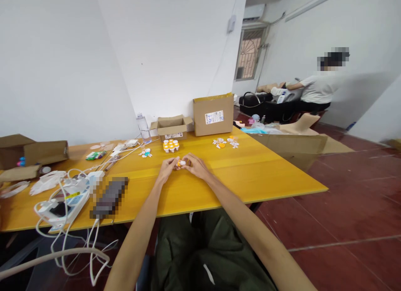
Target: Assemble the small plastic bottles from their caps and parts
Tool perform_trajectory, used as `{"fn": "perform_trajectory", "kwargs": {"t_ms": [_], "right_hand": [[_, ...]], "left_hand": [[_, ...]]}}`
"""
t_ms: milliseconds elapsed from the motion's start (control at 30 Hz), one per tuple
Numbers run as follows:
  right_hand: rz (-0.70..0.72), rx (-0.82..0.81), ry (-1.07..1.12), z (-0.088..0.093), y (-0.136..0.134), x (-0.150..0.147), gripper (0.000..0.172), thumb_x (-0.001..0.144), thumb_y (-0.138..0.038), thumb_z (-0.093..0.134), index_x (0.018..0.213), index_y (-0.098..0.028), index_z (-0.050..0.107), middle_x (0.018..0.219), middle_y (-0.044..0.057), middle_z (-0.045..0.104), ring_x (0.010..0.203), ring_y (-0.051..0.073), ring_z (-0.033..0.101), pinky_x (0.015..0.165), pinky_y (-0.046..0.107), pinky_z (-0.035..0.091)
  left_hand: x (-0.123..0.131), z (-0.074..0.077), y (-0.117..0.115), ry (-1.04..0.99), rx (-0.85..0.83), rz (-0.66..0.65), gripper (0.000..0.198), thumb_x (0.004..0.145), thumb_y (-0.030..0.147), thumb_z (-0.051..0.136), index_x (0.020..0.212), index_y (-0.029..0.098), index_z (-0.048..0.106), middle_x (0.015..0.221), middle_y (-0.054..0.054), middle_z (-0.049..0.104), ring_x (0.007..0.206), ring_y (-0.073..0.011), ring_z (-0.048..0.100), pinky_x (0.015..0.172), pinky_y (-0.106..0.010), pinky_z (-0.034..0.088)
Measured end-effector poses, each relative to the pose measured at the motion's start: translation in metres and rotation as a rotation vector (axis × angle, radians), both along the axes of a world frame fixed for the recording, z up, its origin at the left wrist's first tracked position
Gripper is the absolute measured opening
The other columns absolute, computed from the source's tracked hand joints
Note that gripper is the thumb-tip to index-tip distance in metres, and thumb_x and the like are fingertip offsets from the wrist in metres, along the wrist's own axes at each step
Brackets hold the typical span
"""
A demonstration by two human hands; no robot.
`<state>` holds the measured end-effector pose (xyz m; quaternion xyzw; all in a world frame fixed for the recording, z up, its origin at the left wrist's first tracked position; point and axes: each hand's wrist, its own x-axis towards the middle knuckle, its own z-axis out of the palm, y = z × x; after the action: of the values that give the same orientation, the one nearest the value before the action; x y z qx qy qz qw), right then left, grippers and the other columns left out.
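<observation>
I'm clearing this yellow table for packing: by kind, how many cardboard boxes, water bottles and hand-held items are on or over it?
Upright cardboard boxes: 2
Cardboard box lying on its side: 1
Clear water bottle: 1
Small orange item being held: 1
Total: 5

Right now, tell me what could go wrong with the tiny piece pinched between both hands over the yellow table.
The small orange-and-white piece is held only by fingertips of the left hand and right hand; it could slip and roll across the table.
The yellow-capped pots stand just beyond the hands; a forward nudge might topple them.
Loose white cables hang off the table's near edge and could snag.
</observation>
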<state>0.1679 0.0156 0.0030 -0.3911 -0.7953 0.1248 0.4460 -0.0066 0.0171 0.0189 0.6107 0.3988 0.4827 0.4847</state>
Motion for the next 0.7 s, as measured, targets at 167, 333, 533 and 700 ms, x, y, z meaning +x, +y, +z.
{"fn": "perform_trajectory", "kwargs": {"t_ms": [167,333,533,700], "right_hand": [[0.011,-0.064,0.051,0.0010,0.0015,0.0001,0.015,0.079,-0.024,0.070,0.093,-0.024,0.066,0.086,0.000,0.067,0.068,0.014,0.057,0.069,0.026,0.046],[0.025,-0.184,0.108,0.0029,0.0027,-0.0006,0.013,0.078,-0.027,0.070,0.089,-0.023,0.066,0.074,-0.003,0.066,0.063,0.014,0.056,0.063,0.025,0.044],[0.103,-0.233,0.167,0.0015,0.0034,-0.0016,0.019,0.081,-0.037,0.068,0.090,-0.021,0.067,0.074,-0.003,0.067,0.064,0.013,0.058,0.063,0.024,0.046],[0.114,-0.183,0.171,0.0000,0.0042,-0.0020,0.017,0.085,-0.035,0.064,0.093,-0.021,0.069,0.081,0.000,0.069,0.070,0.015,0.060,0.068,0.026,0.048]], "left_hand": [[0.0007,0.0017,-0.0017,-0.031,-0.009,0.011,0.048,0.066,0.062,0.077,0.079,0.016,0.076,0.064,-0.002,0.069,0.059,-0.0148,0.064,0.062,-0.027,0.054],[-0.0010,0.0012,0.0002,-0.070,-0.056,-0.025,0.047,0.063,0.054,0.083,0.089,0.015,0.078,0.079,-0.007,0.075,0.079,-0.0213,0.070,0.076,-0.032,0.057],[-0.0013,0.0007,0.0007,-0.054,-0.057,-0.053,0.046,0.065,0.055,0.081,0.087,0.015,0.078,0.083,-0.008,0.076,0.083,-0.0231,0.070,0.079,-0.035,0.058],[-0.0015,-0.0007,0.0010,-0.014,-0.061,-0.036,0.045,0.066,0.058,0.079,0.077,0.014,0.075,0.072,-0.006,0.073,0.073,-0.0206,0.069,0.069,-0.031,0.057]]}}
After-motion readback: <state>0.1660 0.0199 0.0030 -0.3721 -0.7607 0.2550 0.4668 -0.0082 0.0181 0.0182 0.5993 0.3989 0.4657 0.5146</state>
